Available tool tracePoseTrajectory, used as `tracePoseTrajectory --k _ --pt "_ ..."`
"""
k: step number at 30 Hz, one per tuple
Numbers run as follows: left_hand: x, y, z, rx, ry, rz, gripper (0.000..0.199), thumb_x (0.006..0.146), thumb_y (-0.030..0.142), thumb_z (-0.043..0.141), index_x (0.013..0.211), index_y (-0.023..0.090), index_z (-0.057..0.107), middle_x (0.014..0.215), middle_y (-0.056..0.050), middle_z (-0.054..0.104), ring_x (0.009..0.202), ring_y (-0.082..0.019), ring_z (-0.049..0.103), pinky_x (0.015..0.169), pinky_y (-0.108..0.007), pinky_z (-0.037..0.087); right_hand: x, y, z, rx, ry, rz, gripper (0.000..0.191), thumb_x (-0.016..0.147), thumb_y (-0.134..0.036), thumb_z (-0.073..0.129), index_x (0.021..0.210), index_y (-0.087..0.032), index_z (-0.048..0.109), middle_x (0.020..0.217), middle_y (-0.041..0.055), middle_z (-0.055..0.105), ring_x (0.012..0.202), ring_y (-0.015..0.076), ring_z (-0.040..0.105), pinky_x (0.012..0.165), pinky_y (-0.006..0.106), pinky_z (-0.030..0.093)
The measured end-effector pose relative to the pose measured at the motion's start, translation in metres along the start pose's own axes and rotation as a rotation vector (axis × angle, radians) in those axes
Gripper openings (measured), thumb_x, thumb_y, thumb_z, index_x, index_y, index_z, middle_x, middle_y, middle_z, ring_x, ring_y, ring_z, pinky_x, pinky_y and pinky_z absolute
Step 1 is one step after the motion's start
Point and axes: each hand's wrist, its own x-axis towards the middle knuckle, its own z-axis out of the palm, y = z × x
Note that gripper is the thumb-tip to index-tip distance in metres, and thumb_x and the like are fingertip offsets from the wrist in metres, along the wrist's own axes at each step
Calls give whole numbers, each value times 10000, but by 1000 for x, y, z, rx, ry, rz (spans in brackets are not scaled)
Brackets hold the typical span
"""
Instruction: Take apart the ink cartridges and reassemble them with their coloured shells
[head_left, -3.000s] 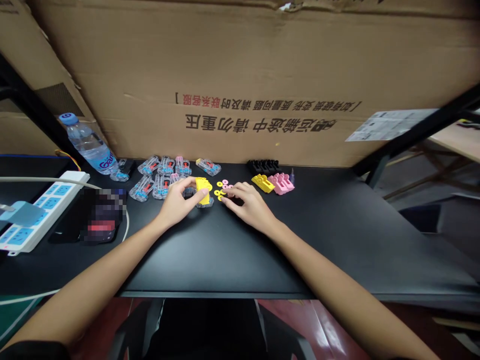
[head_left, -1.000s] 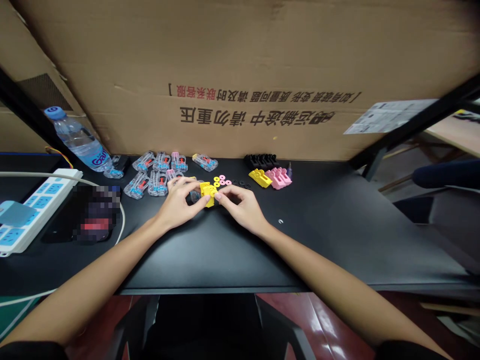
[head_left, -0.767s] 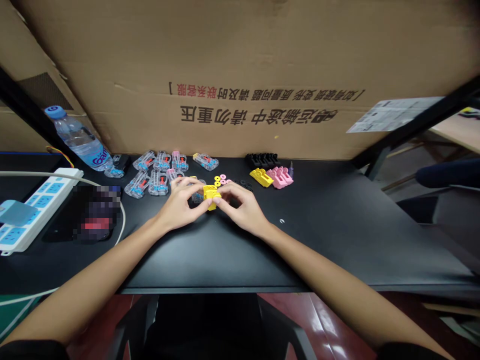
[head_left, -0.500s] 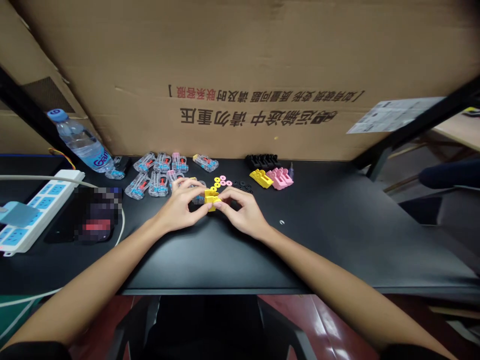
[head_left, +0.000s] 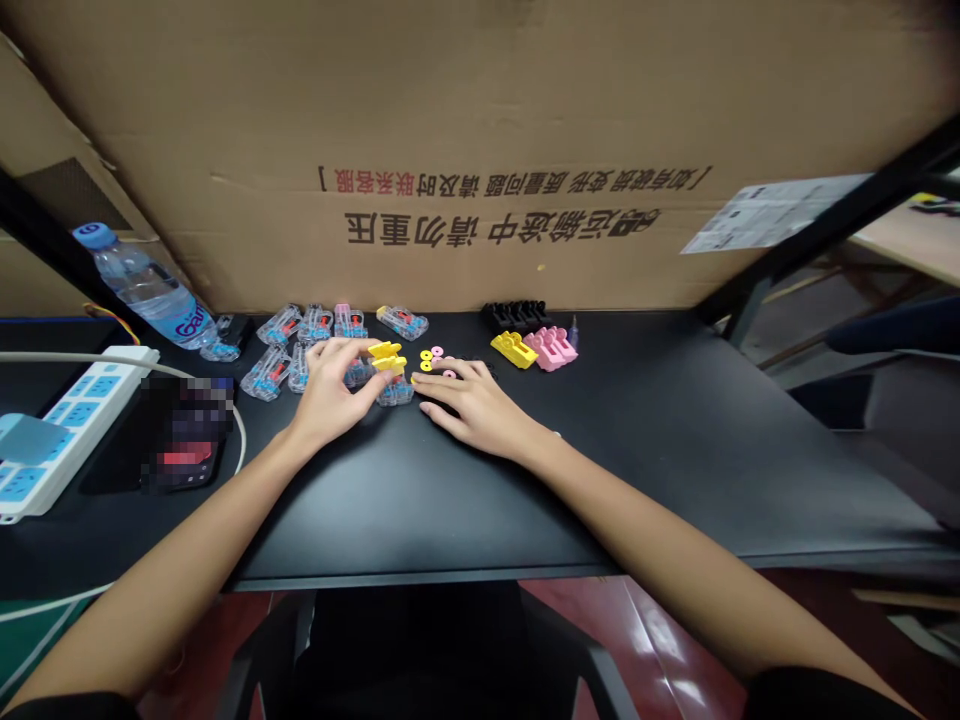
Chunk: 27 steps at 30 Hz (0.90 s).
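My left hand [head_left: 330, 388] is closed, pinching a yellow plastic part [head_left: 389, 364] between thumb and fingers just above the tabletop. Below that part sits a clear plastic housing [head_left: 395, 391] with blue inside. My right hand [head_left: 484, 408] holds nothing visible; its fingers are stretched out low over the table, the tips by a small yellow ring partly hidden at the fingertips. Just beyond them lie loose yellow rings [head_left: 426, 366] and pink rings [head_left: 437, 352]. Black rings are partly covered by the right hand.
Several clear housings [head_left: 281, 325] lie at back left. Black parts [head_left: 514, 316], a yellow part [head_left: 514, 349] and pink parts [head_left: 553, 347] stand by the cardboard [head_left: 480, 120]. On the left are a water bottle [head_left: 150, 290], power strip [head_left: 75, 430], phone [head_left: 187, 450] and cable.
My left hand has moved left with the yellow part. My right hand has let go of it, spread its fingers and come down by the small rings. The view has shifted slightly.
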Motion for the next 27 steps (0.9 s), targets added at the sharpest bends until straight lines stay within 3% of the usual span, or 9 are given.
tracePoseTrajectory --k 3,9,13,16,20,27 --pt "-1 3 -2 -32 -46 59 204 966 345 786 1161 286 765 1195 -29 824 1157 -272 702 1145 -512 384 -1 5 -1 74 21 -36 244 1084 -330 638 1222 -275 831 1211 118 828 1229 346 676 1063 562 497" --pt "1 7 -7 -56 -133 163 212 968 227 748 1130 338 829 1211 -3 847 1193 -267 698 1172 -546 362 -1 11 0 304 52 -12 263 1090 -393 613 1147 -265 837 1083 118 781 1027 288 726 977 498 604" --pt "0 6 -6 -17 -171 218 207 996 242 737 1119 362 853 1200 -5 850 1193 -271 686 1160 -554 355 1 4 0 545 215 171 266 1020 -488 730 1086 -254 840 1068 100 786 945 260 733 939 489 625" --pt "-1 3 -4 19 -185 262 264 1011 194 702 1112 380 860 1225 -3 843 1172 -267 677 1147 -560 350 3 0 -3 847 301 349 398 884 -529 880 1147 -239 811 1049 71 777 881 214 732 893 443 642" --pt "-3 1 -2 36 -184 320 310 1025 183 692 1112 426 863 1236 5 837 1163 -266 663 1124 -568 351 6 -5 -3 1053 241 437 463 791 -482 963 1136 -223 795 909 21 754 837 181 720 876 408 639" --pt "-3 4 -4 39 -228 344 328 1048 208 682 1151 470 849 1235 19 840 1164 -268 666 1110 -574 359 7 -10 1 1098 204 518 439 716 -499 1001 986 -205 817 922 43 788 831 188 726 840 394 636"
